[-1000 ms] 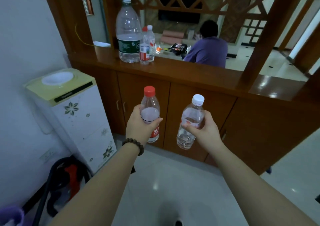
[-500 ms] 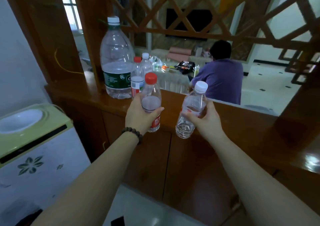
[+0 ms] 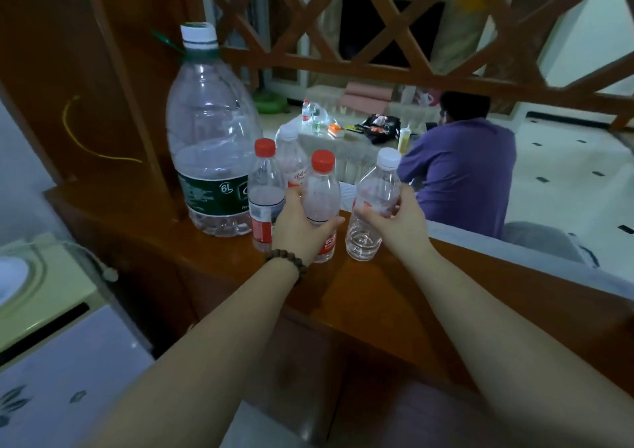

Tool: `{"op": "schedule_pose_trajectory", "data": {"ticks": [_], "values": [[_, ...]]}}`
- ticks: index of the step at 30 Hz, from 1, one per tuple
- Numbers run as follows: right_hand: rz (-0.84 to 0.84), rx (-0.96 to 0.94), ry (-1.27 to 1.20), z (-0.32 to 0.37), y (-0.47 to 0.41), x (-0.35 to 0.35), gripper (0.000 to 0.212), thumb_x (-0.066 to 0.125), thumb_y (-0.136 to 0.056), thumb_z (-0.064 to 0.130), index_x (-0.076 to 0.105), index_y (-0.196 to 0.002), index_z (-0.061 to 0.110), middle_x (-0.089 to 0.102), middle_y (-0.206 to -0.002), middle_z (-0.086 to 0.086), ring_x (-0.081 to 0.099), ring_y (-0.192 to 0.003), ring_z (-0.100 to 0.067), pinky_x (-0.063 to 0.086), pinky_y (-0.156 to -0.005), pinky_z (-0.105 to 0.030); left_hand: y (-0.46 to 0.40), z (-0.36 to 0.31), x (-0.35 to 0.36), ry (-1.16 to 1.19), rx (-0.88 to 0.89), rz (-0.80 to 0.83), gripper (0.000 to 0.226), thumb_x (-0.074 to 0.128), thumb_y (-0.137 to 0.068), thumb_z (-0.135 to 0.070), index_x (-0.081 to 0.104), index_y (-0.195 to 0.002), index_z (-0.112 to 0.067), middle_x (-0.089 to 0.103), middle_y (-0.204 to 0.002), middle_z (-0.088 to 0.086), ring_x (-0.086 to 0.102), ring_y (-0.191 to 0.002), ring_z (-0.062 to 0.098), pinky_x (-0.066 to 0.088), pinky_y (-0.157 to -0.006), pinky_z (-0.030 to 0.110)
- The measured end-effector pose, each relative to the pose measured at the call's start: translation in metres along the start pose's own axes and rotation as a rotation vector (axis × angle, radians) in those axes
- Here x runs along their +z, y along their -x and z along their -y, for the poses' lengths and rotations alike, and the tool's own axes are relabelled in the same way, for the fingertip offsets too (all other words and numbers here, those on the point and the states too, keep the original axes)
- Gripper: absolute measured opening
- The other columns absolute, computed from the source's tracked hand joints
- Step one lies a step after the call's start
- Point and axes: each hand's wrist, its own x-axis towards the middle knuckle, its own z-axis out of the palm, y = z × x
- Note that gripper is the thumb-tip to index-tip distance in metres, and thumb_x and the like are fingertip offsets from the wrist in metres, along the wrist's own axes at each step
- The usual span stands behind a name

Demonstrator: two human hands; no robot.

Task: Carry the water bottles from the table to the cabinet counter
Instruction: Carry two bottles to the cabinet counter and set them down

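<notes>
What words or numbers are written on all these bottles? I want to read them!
"6L" in a white oval on the dark green label of the big bottle.
Red handwriting-style characters on the white-capped bottle at the back: too blurred to read.
Red label on the red-capped bottle in the left hand: print too blurred to read.
Red and white label on the standing red-capped bottle: too small to read.

A single wide-angle view from my head looks forward and down along both my forearms. It sits close over the wooden cabinet counter [image 3: 377,296], facing through the lattice screen [image 3: 394,36] into the room beyond.
</notes>
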Motion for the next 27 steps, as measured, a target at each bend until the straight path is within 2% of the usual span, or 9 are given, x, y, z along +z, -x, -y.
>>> {"op": "schedule_pose_trajectory", "data": {"ticks": [4,8,10,14,17,20,23,25,27], "values": [[-0.005,0.045,0.013,-0.006,-0.025,0.009,0.058,0.077,-0.073,0.034,0.047,-0.12,0.02,0.059,-0.098,0.008,0.06,-0.088,-0.007,0.05,-0.071,-0.024,-0.023,0.007,0.01,0.018,-0.019,0.044,0.076,0.081,-0.068,-0.04,0.038,-0.127,-0.019,0.056,-0.13,0.002,0.055,-0.119,0.02,0.045,-0.095,0.03],[-0.009,0.077,0.038,-0.009,-0.039,0.015,0.051,0.076,-0.075,0.031,0.047,-0.115,0.017,0.056,-0.085,0.007,0.059,-0.077,-0.006,0.044,-0.055,-0.012,-0.039,0.011,0.016,0.0,-0.027,0.07,0.082,0.08,-0.066,-0.047,0.038,-0.13,-0.019,0.056,-0.13,0.002,0.055,-0.117,0.02,0.048,-0.097,0.038],[-0.016,0.07,0.052,-0.012,-0.042,0.017,0.054,0.077,-0.074,0.034,0.047,-0.116,0.018,0.056,-0.088,0.009,0.06,-0.081,-0.008,0.046,-0.063,-0.016,-0.041,0.013,0.018,-0.007,-0.018,0.075,0.08,0.08,-0.067,-0.047,0.038,-0.129,-0.02,0.058,-0.128,0.003,0.056,-0.115,0.021,0.048,-0.094,0.034],[-0.028,0.069,0.034,-0.016,-0.041,0.019,0.063,0.079,-0.074,0.033,0.044,-0.125,0.02,0.058,-0.11,0.007,0.06,-0.097,-0.011,0.051,-0.084,-0.028,-0.038,0.013,0.02,-0.004,0.013,0.058,0.076,0.078,-0.07,-0.046,0.038,-0.13,-0.022,0.058,-0.127,0.0,0.057,-0.113,0.018,0.043,-0.087,0.025],[-0.026,0.077,0.042,-0.014,-0.038,0.02,0.066,0.079,-0.074,0.033,0.044,-0.127,0.017,0.059,-0.118,0.001,0.06,-0.104,-0.016,0.05,-0.089,-0.032,-0.036,0.013,0.02,0.012,0.026,0.069,0.075,0.077,-0.071,-0.046,0.038,-0.131,-0.022,0.057,-0.127,-0.002,0.055,-0.114,0.016,0.04,-0.086,0.024],[-0.011,0.106,0.027,-0.014,-0.034,0.018,0.074,0.079,-0.074,0.033,0.039,-0.134,0.017,0.058,-0.124,-0.001,0.058,-0.11,-0.017,0.05,-0.093,-0.034,-0.034,0.013,0.021,0.016,0.012,0.079,0.08,0.079,-0.07,-0.042,0.037,-0.135,-0.019,0.054,-0.133,-0.001,0.053,-0.118,0.017,0.038,-0.088,0.023],[0.014,0.128,0.025,-0.017,-0.024,0.012,0.078,0.075,-0.078,0.035,0.032,-0.141,0.018,0.055,-0.129,0.0,0.054,-0.113,-0.013,0.044,-0.093,-0.03,-0.03,0.014,0.022,-0.011,0.025,0.071,0.08,0.079,-0.071,-0.041,0.036,-0.135,-0.019,0.052,-0.134,0.0,0.052,-0.122,0.018,0.04,-0.091,0.025],[0.02,0.168,0.078,-0.021,-0.018,0.008,0.084,0.07,-0.081,0.042,0.026,-0.147,0.017,0.045,-0.144,-0.005,0.047,-0.129,-0.021,0.04,-0.1,-0.036,-0.025,0.017,0.023,-0.036,0.02,0.074,0.082,0.077,-0.071,-0.044,0.034,-0.137,-0.021,0.05,-0.137,-0.001,0.05,-0.124,0.017,0.043,-0.097,0.029],[0.014,0.189,0.14,-0.025,-0.01,0.003,0.081,0.064,-0.084,0.048,0.025,-0.149,0.018,0.039,-0.15,-0.007,0.04,-0.135,-0.025,0.037,-0.106,-0.041,-0.017,0.018,0.022,-0.074,0.009,0.073,0.084,0.074,-0.071,-0.048,0.031,-0.139,-0.023,0.048,-0.139,-0.002,0.048,-0.127,0.017,0.045,-0.1,0.036]]}}
